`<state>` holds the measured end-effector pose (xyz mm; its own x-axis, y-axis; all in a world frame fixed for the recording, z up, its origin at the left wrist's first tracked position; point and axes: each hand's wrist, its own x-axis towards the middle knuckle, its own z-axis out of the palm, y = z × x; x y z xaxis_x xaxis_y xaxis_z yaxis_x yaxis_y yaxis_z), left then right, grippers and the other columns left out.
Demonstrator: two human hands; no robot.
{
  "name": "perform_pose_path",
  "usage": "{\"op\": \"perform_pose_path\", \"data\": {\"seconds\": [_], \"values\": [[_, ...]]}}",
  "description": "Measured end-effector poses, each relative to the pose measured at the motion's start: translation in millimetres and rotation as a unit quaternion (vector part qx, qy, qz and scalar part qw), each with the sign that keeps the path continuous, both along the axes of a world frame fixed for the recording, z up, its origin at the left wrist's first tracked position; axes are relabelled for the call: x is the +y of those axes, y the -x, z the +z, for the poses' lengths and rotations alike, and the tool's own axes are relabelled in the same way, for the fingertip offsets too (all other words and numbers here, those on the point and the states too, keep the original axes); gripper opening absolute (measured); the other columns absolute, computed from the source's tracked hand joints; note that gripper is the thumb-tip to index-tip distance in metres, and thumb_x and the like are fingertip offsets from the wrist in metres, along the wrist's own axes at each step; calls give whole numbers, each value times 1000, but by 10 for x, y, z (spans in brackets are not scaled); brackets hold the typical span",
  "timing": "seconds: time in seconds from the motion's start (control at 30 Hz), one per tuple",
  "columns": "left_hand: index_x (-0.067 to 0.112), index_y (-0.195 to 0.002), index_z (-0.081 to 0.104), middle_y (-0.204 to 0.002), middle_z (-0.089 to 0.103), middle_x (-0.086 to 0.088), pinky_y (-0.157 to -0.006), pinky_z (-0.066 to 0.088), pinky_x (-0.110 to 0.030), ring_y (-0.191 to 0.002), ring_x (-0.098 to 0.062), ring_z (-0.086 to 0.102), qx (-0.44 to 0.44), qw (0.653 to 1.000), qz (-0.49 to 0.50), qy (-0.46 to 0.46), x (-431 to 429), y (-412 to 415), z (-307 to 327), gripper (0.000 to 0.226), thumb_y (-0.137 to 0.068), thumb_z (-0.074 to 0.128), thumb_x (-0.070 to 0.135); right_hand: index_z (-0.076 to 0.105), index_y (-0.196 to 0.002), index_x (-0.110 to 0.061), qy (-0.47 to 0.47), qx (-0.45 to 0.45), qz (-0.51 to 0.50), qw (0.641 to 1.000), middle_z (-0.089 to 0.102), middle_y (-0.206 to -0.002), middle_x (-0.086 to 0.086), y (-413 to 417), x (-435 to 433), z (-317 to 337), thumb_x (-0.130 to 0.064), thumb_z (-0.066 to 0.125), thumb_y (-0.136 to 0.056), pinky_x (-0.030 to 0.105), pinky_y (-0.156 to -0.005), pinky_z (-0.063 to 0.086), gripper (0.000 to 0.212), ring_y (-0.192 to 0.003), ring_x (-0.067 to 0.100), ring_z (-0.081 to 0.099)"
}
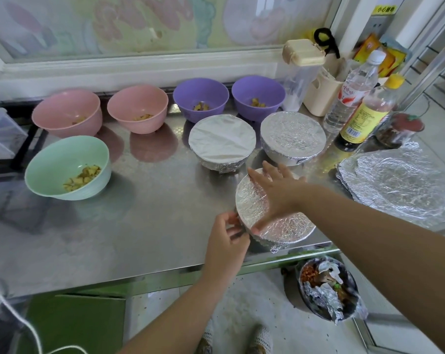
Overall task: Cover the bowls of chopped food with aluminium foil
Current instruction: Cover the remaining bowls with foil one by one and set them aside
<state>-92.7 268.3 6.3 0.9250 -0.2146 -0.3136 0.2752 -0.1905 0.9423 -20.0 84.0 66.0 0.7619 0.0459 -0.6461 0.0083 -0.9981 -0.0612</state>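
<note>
Head view: the right hand [275,192] lies flat, fingers spread, on the foil top of the near bowl [287,229] and presses it down. The left hand [225,241] curls its fingers at that bowl's left rim and pinches the foil against the side. This bowl sits under both hands at the near edge of the bench [152,213]. Its foil is already taut across the top, so I judge only the edge crimping is left on it.

Just beyond the right hand stand a smooth-topped covered bowl [221,139] and a crinkled covered bowl [293,135], both fully wrapped. Beyond those are two purple bowls [201,98]. Well to the left of the left hand are two pink bowls [66,111] and a green bowl [63,159]. All five are open, with chopped food showing. Spare foil sheets [400,185] lie just right of the right forearm. By my count, three of the eight bowls are covered or nearly so, and five remain.
</note>
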Motion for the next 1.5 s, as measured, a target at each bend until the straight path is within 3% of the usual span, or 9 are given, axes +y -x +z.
{"op": "perform_pose_path", "data": {"seconds": [0.27,0.53,0.7,0.83,0.97,1.07,1.2,1.4,1.5], "values": [[21,-107,61,-98,72,9,-72,50,-10,-87,3,68,-29,999,35,-18,-34,-85,-11,27,-84,74,14,-34,-148,-47,10,-12,-12,1000,-33,-164,-2,10,11,-26,-93,70,-43,83,-109,7,155,-150,40,-28],[27,-87,64,-84,71,10,-71,53,-13,-78,1,67,-118,987,50,-98,-35,-168,-148,17,-84,78,19,-32,-150,-44,10,-17,-26,999,-33,-164,0,31,37,-25,-91,72,-46,84,-108,7,154,-150,40,-26],[16,-87,66,-95,68,7,-74,56,-19,-82,-7,67,-186,972,69,-128,-68,-181,-221,14,-82,77,8,-31,-151,-43,14,-22,-29,999,-32,-165,1,30,55,-31,-91,71,-47,84,-108,7,154,-151,41,-24],[17,-92,68,-95,72,11,-75,55,-18,-85,-3,69,-157,977,80,-119,-100,-140,-225,13,-84,77,12,-32,-151,-42,17,-20,-30,999,-32,-164,2,31,70,-19,-90,72,-48,84,-108,6,154,-151,41,-24],[15,-94,67,-86,72,9,-70,46,-5,-84,7,66,-132,981,112,-84,-140,-60,-199,11,-87,73,8,-33,-151,-41,22,-16,-30,999,-33,-164,2,17,84,-22,-90,71,-47,84,-108,7,155,-151,41,-24],[15,-106,67,-99,74,6,-82,52,-11,-94,6,67,-128,985,100,-62,-144,67,-238,14,-95,64,8,-33,-150,-41,24,-17,-32,999,-33,-164,2,26,85,-35,-90,71,-47,84,-108,7,155,-151,41,-24],[24,-133,58,-118,69,15,-91,52,-20,-107,3,64,-167,978,67,-104,-190,266,-330,35,-102,49,12,-33,-151,-42,23,-22,-37,999,-33,-164,2,22,90,-49,-91,71,-46,84,-109,7,155,-152,40,-23],[24,-151,37,-114,62,11,-85,45,-8,-103,-1,60,-172,978,25,-118,-288,287,-321,49,-104,40,10,-31,-153,-38,31,-26,-89,995,-29,-166,5,68,113,-61,-95,64,-48,83,-107,15,152,-152,43,-19],[27,-146,44,-123,63,10,-86,44,-6,-108,-3,59,-150,983,-7,-105,-272,96,-278,49,-102,39,5,-30,-154,-35,30,-29,-169,985,-26,-167,7,110,131,-74,-100,57,-50,83,-106,18,150,-153,44,-14]]}}
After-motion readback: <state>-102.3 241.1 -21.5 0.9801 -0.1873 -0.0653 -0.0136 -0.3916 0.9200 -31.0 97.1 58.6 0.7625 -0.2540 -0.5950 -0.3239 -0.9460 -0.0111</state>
